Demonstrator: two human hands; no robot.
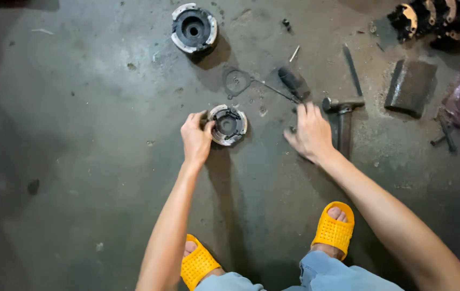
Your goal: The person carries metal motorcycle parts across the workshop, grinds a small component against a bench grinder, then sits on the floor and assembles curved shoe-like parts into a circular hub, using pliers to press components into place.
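The left hand (196, 137) grips the rim of the round metal clutch assembly (228, 124) at its 9 o'clock edge, steadying it flat on the concrete floor (90, 161). The right hand (311, 132), fingers spread and holding nothing, rests at the assembly's 3 o'clock, just beside the hammer (343, 116). A screwdriver (289, 81) lies at 1 o'clock; a second assembly (193, 28) sits at 11 o'clock.

round metal clutch part (228, 124), silver rim, dark centre, flat on concrete; left fingers touching
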